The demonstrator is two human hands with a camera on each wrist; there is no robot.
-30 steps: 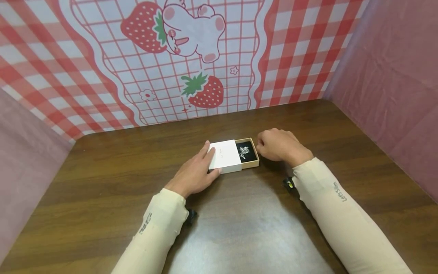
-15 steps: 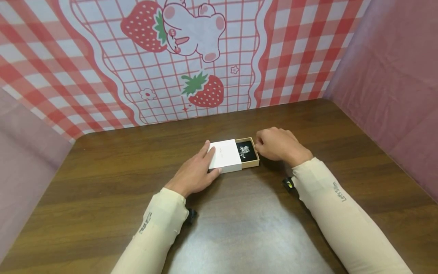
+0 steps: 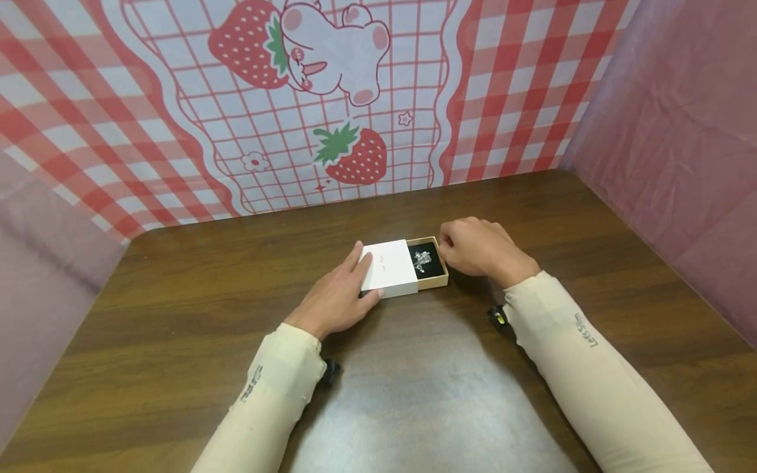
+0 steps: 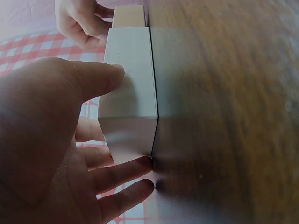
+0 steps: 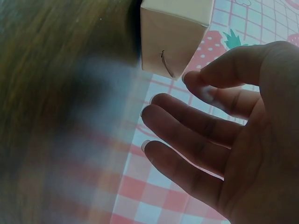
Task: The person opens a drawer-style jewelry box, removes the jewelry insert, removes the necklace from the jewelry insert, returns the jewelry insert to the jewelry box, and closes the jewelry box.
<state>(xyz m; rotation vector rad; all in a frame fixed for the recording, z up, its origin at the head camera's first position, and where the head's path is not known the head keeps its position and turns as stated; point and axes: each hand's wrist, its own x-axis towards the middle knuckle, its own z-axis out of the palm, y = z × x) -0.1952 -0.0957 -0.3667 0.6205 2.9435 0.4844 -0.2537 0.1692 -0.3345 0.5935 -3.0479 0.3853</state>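
A small white slide box [image 3: 390, 266] lies on the brown wooden table, its cream inner drawer [image 3: 433, 282] partly out to the right. On the drawer's black lining sits a silver ornament [image 3: 422, 261]. My left hand [image 3: 337, 295] holds the white sleeve at its left end, the thumb [image 4: 105, 79] along the near side and other fingers over and beyond it. Beside the drawer's outer end is my right hand [image 3: 479, 248], with thumb and index tips together next to a thin ribbon tab [image 5: 167, 64]. I cannot tell whether they pinch it. Its other fingers are loosely bent.
A red-and-white checked cloth [image 3: 503, 98] with strawberry pictures hangs behind the table [image 3: 195, 315]. Pink cloth [image 3: 680, 151] borders the right side, and similar cloth borders the left. Each wrist carries a small black device [image 3: 499, 318].
My right hand has shifted slightly left, closer to the drawer's outer end. My left hand and the box look nearly the same, with the drawer out by about as much as before.
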